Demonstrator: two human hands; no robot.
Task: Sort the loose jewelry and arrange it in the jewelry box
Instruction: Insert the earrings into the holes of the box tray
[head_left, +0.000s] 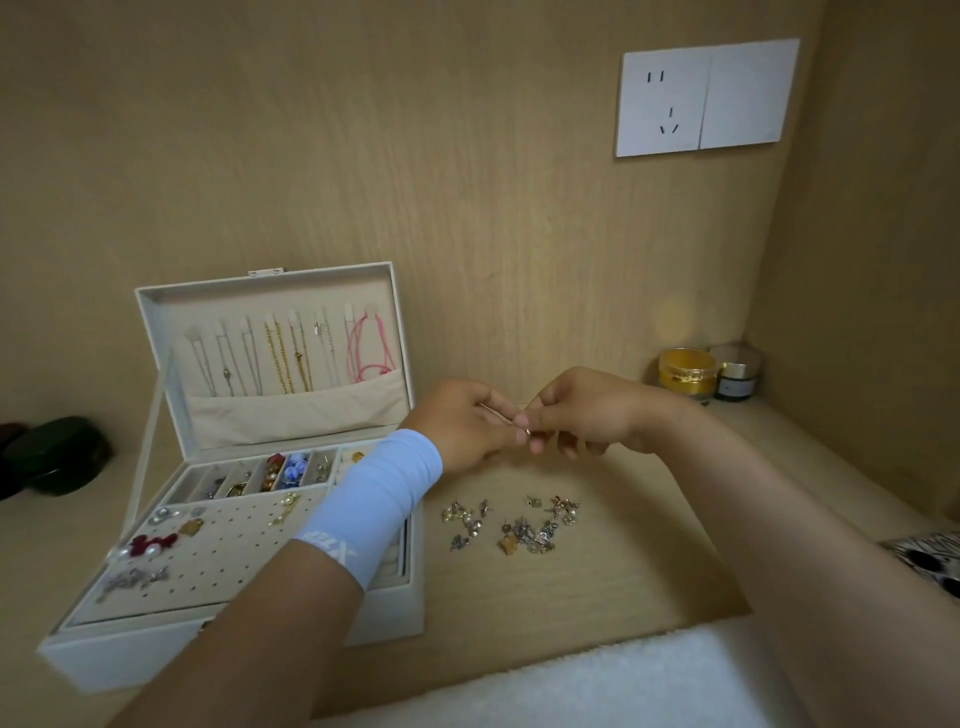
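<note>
An open white jewelry box (130, 652) stands at the left, with necklaces hung in its lid (280, 353) and earrings on its perforated tray (218, 551). Loose earrings and studs (511, 522) lie in a small heap on the wooden desk to the box's right. Above that heap my left hand (462, 428) and my right hand (587, 410) meet. Both pinch one small thin gold piece (511, 418) between their fingertips. A light blue wrist sleeve covers my left wrist and hides part of the box.
A gold jar (685, 370) and a small dark jar (736, 375) stand at the back right corner. Dark cases (57, 454) sit at the far left. A white towel (571, 680) lies along the front edge. A patterned object (930, 556) is at the right.
</note>
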